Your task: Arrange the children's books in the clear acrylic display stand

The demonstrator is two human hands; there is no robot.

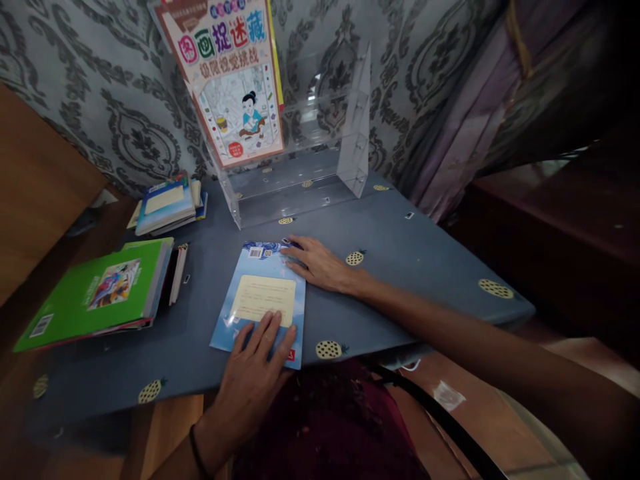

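A blue book (265, 298) lies flat near the table's front edge, turned so that a cream text panel and a barcode face up. My left hand (257, 360) rests on its lower part with the fingers spread over the cover. At the book's upper right corner, my right hand (320, 265) lies with its fingers stretched across the edge. Neither hand is wrapped round anything. The underside of the book is hidden.
A clear acrylic rack (353, 157) stands at the back, with an orange picture book (240, 113) upright at its left. To the left are a stack of blue books (165, 207) and a pile topped by a green book (70, 300). A patterned cloth covers the table (400, 267).
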